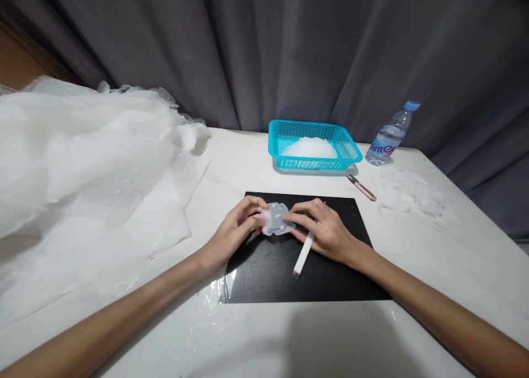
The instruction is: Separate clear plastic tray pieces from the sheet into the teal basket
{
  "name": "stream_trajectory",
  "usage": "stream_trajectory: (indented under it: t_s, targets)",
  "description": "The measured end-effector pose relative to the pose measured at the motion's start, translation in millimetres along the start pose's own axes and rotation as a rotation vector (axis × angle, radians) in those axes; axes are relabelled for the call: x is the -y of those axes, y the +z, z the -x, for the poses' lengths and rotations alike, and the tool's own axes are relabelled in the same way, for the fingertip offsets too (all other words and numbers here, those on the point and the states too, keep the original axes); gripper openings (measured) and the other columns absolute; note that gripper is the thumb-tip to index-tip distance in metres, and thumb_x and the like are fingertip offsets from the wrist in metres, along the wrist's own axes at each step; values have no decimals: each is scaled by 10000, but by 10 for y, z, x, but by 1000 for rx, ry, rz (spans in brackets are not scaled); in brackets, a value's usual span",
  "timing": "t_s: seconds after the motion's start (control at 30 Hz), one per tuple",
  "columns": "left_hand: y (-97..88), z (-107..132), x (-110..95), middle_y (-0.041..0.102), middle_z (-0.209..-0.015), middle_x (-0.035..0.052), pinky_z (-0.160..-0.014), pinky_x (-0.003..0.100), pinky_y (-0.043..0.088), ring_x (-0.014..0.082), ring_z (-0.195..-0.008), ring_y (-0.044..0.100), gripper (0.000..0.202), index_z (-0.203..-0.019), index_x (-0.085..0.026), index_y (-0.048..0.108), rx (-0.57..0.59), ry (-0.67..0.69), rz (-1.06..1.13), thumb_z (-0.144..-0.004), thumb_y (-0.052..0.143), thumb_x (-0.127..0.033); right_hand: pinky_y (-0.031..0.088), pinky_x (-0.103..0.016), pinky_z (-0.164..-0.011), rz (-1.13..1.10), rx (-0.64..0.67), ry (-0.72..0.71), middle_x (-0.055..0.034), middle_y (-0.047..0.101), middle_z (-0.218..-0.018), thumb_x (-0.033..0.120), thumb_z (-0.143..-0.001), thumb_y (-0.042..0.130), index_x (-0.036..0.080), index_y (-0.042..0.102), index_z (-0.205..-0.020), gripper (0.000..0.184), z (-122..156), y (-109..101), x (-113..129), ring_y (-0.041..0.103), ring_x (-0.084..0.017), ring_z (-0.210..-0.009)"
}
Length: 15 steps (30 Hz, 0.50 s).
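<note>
Between my hands is a small, pale translucent sheet piece [278, 219] with a wavy outline and whitish spots, held just over a black mat [264, 273]. My left hand [244, 221] pinches its left edge between thumb and fingers. On the right edge, the fingers of my right hand [324, 229] close on the same piece, with the index finger over its face. A white flat stick [305, 255] slants out from under my right palm toward me. Whether that hand grips the stick or it only rests there, I cannot tell.
A heap of white translucent sheets [91, 185] covers the table's left side. Behind the mat stands a turquoise basket [318, 164] holding white pieces [311, 147]. Thread snips [362, 188], a water bottle [390, 138] and thin white scraps [417, 199] are at the right.
</note>
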<state>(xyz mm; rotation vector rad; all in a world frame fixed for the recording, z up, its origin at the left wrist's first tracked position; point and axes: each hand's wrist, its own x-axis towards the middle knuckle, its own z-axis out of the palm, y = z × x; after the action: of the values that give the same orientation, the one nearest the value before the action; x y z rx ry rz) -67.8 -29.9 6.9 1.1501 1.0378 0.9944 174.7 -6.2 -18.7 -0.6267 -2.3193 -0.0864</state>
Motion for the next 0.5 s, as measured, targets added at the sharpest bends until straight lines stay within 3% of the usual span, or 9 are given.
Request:
stream_trajectory:
  t_s: [0.13,0.3,0.5]
  targets:
    - [-1,-15,1,593,-835,-15,-658,253,393,137,-701,504,143,-1025,-221,619,42,-26,43,-929,683,-305,546,-339,-763,0,-37,-12,-116,697,-1086,147,-1030,607,179,681,-1217,203,-6,-9,1,624,-201,-879]
    - [-19,-23,-13,631,-945,18,-720,287,423,157,-779,532,239,-1087,-223,673,162,25,-152,-981,670,-437,520,-314,-712,23,-100,-51,-93,699,-1023,125,-1014,625,203,703,-1127,158,3,-33,20,604,-178,-819]
    - [-60,-38,17,673,-1008,40,-730,290,455,174,-849,601,335,-1212,-223,660,256,11,-183,-940,750,-395,493,-305,-680,25,-105,-61,-69,707,-969,147,-1015,640,228,715,-1117,150,12,-38,22,596,-173,-807]
